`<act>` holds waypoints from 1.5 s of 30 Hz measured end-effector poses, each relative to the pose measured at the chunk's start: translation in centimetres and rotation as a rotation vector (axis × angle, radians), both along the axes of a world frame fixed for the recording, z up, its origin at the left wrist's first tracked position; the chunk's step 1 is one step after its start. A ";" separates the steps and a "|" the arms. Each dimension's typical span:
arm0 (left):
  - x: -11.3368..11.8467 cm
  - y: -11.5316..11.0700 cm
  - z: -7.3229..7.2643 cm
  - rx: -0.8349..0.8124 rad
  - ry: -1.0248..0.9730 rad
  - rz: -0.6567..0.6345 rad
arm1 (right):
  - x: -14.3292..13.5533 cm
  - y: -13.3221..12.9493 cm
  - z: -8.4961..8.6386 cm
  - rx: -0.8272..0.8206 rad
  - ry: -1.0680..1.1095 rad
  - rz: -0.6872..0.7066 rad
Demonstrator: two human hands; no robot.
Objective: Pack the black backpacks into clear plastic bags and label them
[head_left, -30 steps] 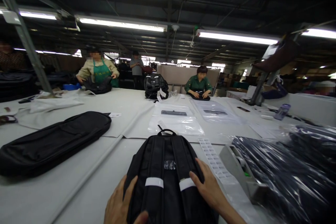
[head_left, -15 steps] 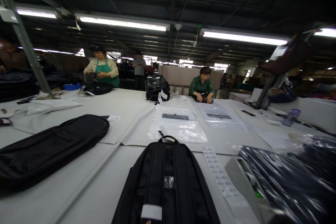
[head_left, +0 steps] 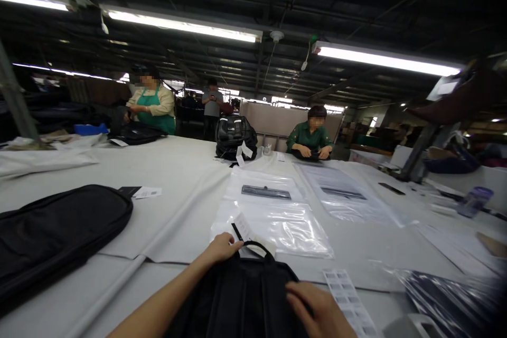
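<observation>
A black backpack lies flat in front of me on the white table. My left hand reaches to its top end and grips near the carry handle, where a white tag hangs. On the backpack's upper right side rests my right hand, fingers curled over the fabric. Just beyond the backpack lies a clear plastic bag.
A long black bag lies at the left. A label strip and plastic-wrapped dark goods are at the right. Across the table two people handle black bags beside an upright backpack. A second clear bag lies farther right.
The view has moved closer to the table's far side. Both hands, out of view half a second ago, are back: the left went to the backpack's handle, the right onto its top right.
</observation>
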State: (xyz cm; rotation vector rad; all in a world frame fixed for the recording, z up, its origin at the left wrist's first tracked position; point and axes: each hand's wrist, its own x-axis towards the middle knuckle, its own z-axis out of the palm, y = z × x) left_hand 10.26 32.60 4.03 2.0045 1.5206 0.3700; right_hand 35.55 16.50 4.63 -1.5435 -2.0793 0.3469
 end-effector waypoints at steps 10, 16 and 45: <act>2.0 0.4 -3.0 0.136 -0.137 -0.143 | -6.9 15.7 -0.1 0.212 -0.547 0.473; 2.1 -0.4 -2.1 0.136 -0.190 -0.124 | -5.5 16.4 -1.7 0.251 -0.593 0.420; 7.9 6.2 1.4 -0.497 -0.287 -0.112 | 1.8 15.9 -1.2 0.028 -0.220 0.073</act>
